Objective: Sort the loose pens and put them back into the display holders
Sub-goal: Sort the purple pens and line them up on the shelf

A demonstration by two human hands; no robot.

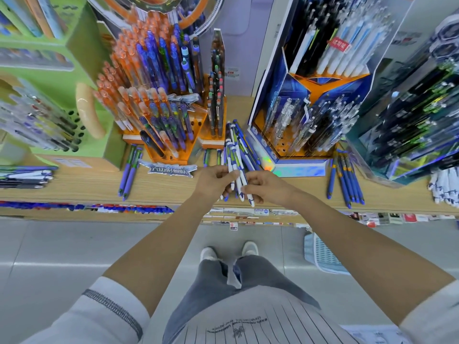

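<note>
Our left hand [215, 181] and right hand [267, 187] grip the pens [234, 147] to sort them; next we should pull one out.

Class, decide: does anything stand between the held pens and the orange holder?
Nothing visible does. The left hand and right hand grip the pens just before the orange holder, which shows some empty holes.

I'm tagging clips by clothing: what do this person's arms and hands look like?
The left hand and right hand are bare: no gloves, rings or watch visible. Forearms are bare. The left sleeve and right sleeve are white, ending near the elbows; the left carries a grey stitched band.
</note>
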